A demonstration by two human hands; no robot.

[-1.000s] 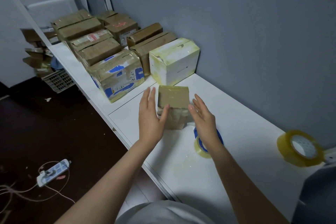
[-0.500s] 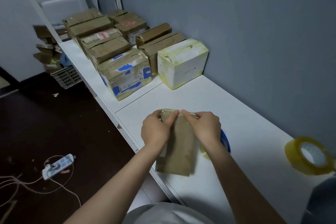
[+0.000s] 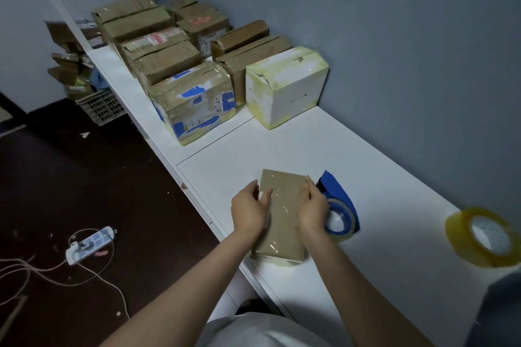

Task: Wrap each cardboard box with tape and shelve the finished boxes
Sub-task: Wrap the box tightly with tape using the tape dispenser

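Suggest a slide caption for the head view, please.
Left hand and right hand hold a taped box at the desk, beside blue tape.

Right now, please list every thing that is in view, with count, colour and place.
small box: one, brown, near table edge, in both hands
tape dispenser: one, blue, right of the small box
loose tape roll: one, yellowish, far right on the table
white box: one, white with yellowish tape, by the wall
blue-marked box: one, brown with blue patches, left of the white box
brown boxes: several, count unclear, behind those two
table: one, white, along the grey wall
basket: one, pale, on the floor
power strip: one, white, on the dark floor
left hand: one, grips the small box's left side
right hand: one, grips its right side
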